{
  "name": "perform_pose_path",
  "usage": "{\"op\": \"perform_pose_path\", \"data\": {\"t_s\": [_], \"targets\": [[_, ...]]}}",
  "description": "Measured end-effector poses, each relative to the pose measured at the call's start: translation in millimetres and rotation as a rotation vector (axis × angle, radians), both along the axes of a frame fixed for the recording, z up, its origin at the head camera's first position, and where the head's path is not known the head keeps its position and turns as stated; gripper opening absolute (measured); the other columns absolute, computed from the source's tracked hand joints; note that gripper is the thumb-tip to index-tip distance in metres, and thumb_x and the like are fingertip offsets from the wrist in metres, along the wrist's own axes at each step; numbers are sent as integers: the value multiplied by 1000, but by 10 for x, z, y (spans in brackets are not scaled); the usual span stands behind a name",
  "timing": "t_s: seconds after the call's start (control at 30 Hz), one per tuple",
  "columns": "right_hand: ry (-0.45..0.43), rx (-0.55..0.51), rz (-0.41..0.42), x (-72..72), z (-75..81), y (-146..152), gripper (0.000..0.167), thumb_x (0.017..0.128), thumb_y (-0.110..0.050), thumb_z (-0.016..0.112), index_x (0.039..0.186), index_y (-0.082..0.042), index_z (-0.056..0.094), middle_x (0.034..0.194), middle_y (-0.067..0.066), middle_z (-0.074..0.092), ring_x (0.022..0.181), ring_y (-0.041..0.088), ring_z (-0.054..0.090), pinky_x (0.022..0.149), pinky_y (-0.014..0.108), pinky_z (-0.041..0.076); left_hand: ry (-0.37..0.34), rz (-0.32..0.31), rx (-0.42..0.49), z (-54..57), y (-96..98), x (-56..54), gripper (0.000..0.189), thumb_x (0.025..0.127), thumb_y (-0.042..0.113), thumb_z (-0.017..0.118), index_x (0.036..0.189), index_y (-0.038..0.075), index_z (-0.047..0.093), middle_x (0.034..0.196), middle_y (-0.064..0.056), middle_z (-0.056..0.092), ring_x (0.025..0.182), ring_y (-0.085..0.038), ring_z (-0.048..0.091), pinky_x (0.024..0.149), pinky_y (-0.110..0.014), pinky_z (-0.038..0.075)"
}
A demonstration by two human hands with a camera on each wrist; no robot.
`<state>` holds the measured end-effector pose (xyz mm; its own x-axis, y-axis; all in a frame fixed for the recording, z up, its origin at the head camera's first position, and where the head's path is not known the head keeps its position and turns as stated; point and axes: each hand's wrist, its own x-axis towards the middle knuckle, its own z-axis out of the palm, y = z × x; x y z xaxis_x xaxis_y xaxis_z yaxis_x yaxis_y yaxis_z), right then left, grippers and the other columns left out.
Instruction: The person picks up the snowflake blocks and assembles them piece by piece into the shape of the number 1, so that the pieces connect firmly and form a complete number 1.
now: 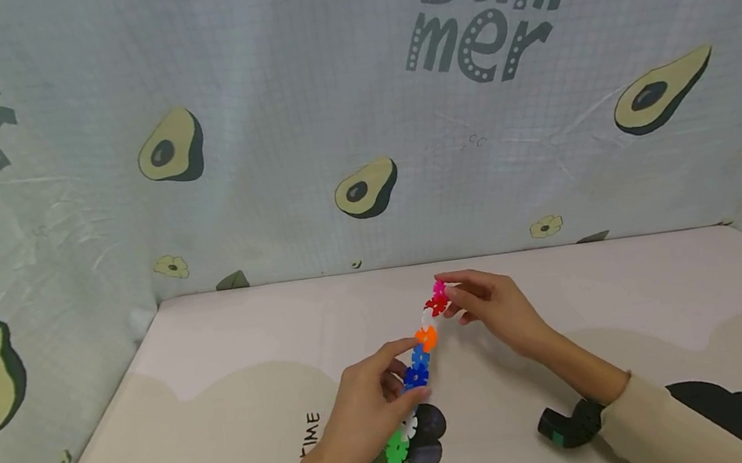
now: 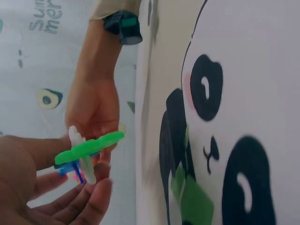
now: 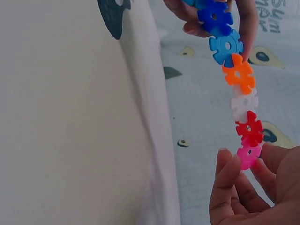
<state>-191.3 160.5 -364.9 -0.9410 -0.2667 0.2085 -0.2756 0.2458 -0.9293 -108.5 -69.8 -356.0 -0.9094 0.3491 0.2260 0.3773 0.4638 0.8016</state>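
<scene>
A chain of interlocking plastic snowflake discs (image 1: 426, 337) is stretched between both hands above the table. From the far end its discs run pink, red, white, orange, light blue and dark blue, with white and a green disc (image 1: 397, 448) at the near end. My left hand (image 1: 371, 403) holds the chain around its blue discs between thumb and fingers. At the far end my right hand (image 1: 493, 304) pinches the pink disc (image 3: 249, 156) between thumb and fingertips. In the left wrist view the green disc (image 2: 89, 148) appears edge-on, crossing a white one.
A pale tablecloth (image 1: 242, 431) with panda prints covers the table. Behind it hangs a light curtain (image 1: 256, 121) printed with avocados and lettering. A black wrist camera (image 1: 572, 425) sits at the right sleeve.
</scene>
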Motion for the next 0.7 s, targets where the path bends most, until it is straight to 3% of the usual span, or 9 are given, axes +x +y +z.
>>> {"op": "perform_pose_path", "data": {"t_s": [0.23, 0.47, 0.7], "targets": [[-30, 94, -21, -128, -25, -62, 39, 96, -30, 59, 129, -9, 59, 92, 14, 66, 78, 35, 61, 67, 29, 54, -23, 62, -11, -70, 211, -18, 48, 80, 16, 79, 123, 12, 58, 78, 3, 58, 59, -8, 49, 47, -23, 46], [-91, 59, 17, -234, -59, -115, 41, 93, -28, 63, 128, -6, 60, 85, 12, 66, 76, 35, 60, 69, 28, 54, -8, 87, -65, -152, 376, -48, 49, 82, 18, 77, 123, 8, 54, 74, 4, 53, 58, -8, 46, 46, -21, 41], [-95, 114, 19, -278, -109, -203, 39, 92, -25, 66, 125, -5, 61, 87, 7, 69, 69, 25, 61, 63, 29, 52, -17, 106, -125, -184, 465, -53, 51, 83, 20, 76, 122, 4, 49, 68, 4, 47, 55, -9, 44, 45, -22, 38]]}}
